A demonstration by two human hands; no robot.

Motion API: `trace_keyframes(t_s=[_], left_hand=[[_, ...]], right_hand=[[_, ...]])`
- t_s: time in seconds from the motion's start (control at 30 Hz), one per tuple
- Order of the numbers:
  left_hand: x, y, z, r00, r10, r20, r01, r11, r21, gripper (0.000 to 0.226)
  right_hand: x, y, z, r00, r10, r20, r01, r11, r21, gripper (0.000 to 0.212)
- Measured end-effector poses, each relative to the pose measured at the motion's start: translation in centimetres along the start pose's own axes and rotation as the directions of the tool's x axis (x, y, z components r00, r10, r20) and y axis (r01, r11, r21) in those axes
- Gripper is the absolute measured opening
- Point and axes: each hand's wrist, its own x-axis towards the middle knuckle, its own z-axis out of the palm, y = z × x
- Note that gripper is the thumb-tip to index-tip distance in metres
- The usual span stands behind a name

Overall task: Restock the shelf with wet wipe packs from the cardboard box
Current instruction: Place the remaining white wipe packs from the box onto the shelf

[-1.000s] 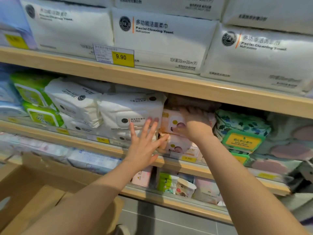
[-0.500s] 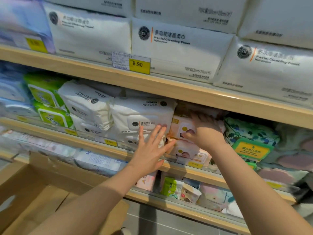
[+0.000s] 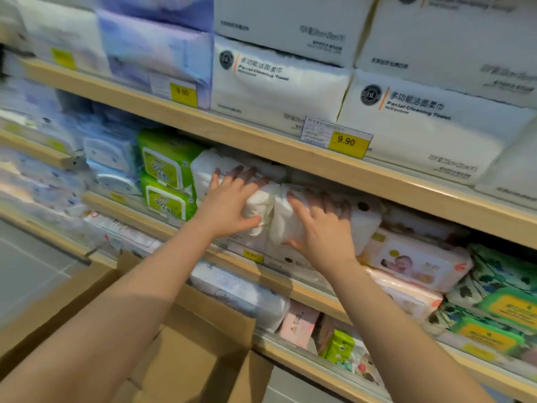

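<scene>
White soft plastic covers the wet wipe packs (image 3: 279, 219) in the centre of the frame, on the middle shelf (image 3: 290, 283). They lie flat in a stack, with the long axis going left to right along the shelf edge and the front faces turned to the camera. The wrapping is wrinkled where two packs meet.

The left hand (image 3: 229, 205) rests on the left pack with fingers spread and nearly straight, the thumb low against the crumpled end; it presses more than it grips. The right hand (image 3: 319, 228) lies flat on the right pack, fingers straight and apart, pressing on the front face. Both hands cover most of the printing, so the labels cannot be read.

To the left stand two green packs (image 3: 165, 181), one upon the other. To the right lie pink packs (image 3: 415, 263) with a picture on the front, and further right leaf-patterned packs (image 3: 499, 289) with yellow lids, cut by the frame edge.

On the upper shelf are large white towel packs (image 3: 279, 80), matte and pillow-shaped, and a yellow price tag (image 3: 345, 141) reading 9.90.

In the lower left is the cardboard box (image 3: 200, 353), brown, flaps open; the arms hide much of it and the inside is hard to make out. The far left of the frame is blurred.
</scene>
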Motion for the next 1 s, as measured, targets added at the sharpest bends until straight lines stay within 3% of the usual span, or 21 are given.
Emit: trace_keyframes(t_s=[0.17, 0.33, 0.43, 0.57, 0.6, 0.67, 0.77, 0.87, 1.0], left_hand=[[1.0, -0.2, 1.0, 0.999, -0.015, -0.043, 0.015, 1.0, -0.005, 0.077], [1.0, -0.2, 1.3, 0.998, -0.009, -0.067, 0.01, 1.0, 0.016, 0.073], [1.2, 0.1, 1.2, 0.999, -0.009, -0.047, 0.01, 1.0, 0.004, 0.074], [0.0, -2.3, 0.2, 0.998, 0.032, -0.056, -0.04, 0.99, -0.133, 0.082], [-0.5, -3.7, -0.1, 0.996, 0.019, -0.089, -0.032, 0.988, -0.15, 0.084], [-1.4, -6.4, -0.6, 0.99, -0.029, -0.135, 0.014, 0.993, -0.113, 0.087], [-1.6, -7.4, -0.6, 0.997, -0.022, -0.071, 0.019, 0.999, -0.034, 0.091], [-0.8, -6.0, 0.6, 1.0, 0.003, -0.017, -0.003, 1.0, -0.007, 0.095], [0.7, -4.2, 1.9, 0.989, -0.136, -0.064, 0.138, 0.99, 0.024, 0.088]], right_hand=[[2.8, -1.2, 0.6, 0.978, 0.188, 0.086, -0.193, 0.979, 0.056, 0.056], [3.9, -2.2, 1.1, 0.958, 0.274, 0.089, -0.273, 0.962, -0.021, 0.073], [4.1, -2.4, 1.3, 0.951, 0.302, 0.06, -0.299, 0.952, -0.059, 0.073], [3.2, -1.7, -0.9, 0.921, 0.251, 0.298, -0.316, 0.928, 0.196, 0.043], [2.8, -1.7, -1.2, 0.932, 0.227, 0.282, -0.294, 0.93, 0.222, 0.048], [2.1, -2.4, -1.0, 0.984, 0.165, 0.064, -0.173, 0.969, 0.173, 0.063], [2.8, -5.4, 0.2, 0.988, 0.03, -0.151, -0.022, 0.998, 0.054, 0.076], [4.6, -6.8, 0.7, 0.979, 0.032, -0.2, -0.025, 0.999, 0.039, 0.064], [6.5, -5.9, 1.1, 0.988, 0.088, -0.129, -0.071, 0.989, 0.13, 0.045]])
